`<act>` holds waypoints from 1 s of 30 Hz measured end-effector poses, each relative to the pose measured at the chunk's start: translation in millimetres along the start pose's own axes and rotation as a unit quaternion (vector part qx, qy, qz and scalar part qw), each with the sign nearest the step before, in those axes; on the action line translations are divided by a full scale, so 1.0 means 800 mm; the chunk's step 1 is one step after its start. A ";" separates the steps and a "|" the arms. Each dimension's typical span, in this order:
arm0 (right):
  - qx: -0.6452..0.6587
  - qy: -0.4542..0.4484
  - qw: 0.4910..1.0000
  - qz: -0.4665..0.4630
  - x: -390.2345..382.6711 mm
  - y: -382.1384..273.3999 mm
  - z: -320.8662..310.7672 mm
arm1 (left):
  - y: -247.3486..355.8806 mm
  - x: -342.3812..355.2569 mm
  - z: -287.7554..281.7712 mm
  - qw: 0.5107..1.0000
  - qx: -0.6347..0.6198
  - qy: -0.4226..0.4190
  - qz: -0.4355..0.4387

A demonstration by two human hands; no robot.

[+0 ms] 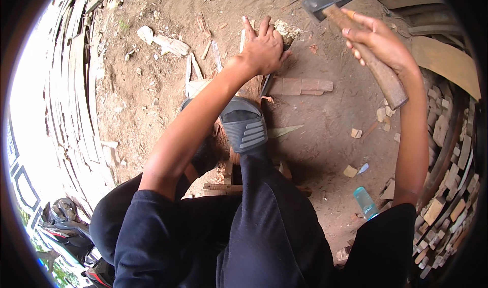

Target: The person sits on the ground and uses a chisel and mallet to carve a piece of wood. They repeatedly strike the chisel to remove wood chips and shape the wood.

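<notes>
My right hand [373,44] is raised at upper right, closed on the wooden handle of a tool [386,79] with a wide dark head [317,5]. My left hand [262,51] grips the top of a wooden piece [252,87], two fingers reaching forward; its underside is hidden. A dark narrow strip [266,84] runs along that piece's right side, and pale crumpled shavings [288,29] lie just beyond the hand. My sandalled foot [244,127] rests on the wood below my left hand. A flat board [300,86] extends to the right underneath.
Dirt ground holds scattered scraps [168,45] and small blocks [356,133]. Stacked offcuts [447,181] line the right, with a curved tan sheet [445,64] above. Long strips [76,84] line the left. A blue bottle [366,201] lies lower right, a motorbike [63,232] stands lower left.
</notes>
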State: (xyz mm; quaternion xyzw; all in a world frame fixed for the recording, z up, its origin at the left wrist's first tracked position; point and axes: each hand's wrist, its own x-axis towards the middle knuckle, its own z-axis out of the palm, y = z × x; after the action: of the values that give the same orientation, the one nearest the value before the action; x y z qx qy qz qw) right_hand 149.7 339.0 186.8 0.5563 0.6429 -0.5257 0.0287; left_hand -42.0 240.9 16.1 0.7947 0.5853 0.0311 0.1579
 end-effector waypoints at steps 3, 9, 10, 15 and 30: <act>-0.015 0.069 0.997 -0.009 0.008 0.000 0.007 | 0.001 0.002 0.009 1.000 0.002 0.008 0.001; -0.075 -0.088 0.993 0.034 0.006 -0.013 0.022 | -0.007 -0.004 0.012 1.000 0.006 0.010 0.000; -0.041 -0.082 0.996 0.020 0.005 -0.014 0.014 | -0.010 -0.006 0.013 1.000 0.010 0.012 -0.003; -0.033 0.049 0.997 -0.040 0.018 -0.007 0.015 | -0.005 -0.003 0.018 1.000 -0.010 0.022 0.010; -0.083 0.052 0.994 -0.041 0.022 0.001 0.042 | -0.014 -0.004 0.039 0.996 -0.030 0.077 0.033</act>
State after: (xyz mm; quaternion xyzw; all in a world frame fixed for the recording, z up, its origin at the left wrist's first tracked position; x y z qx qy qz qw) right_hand 125.5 327.5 160.0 0.5518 0.7072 -0.4417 0.0198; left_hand -46.2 233.9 -16.5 0.8036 0.5680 0.1154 0.1350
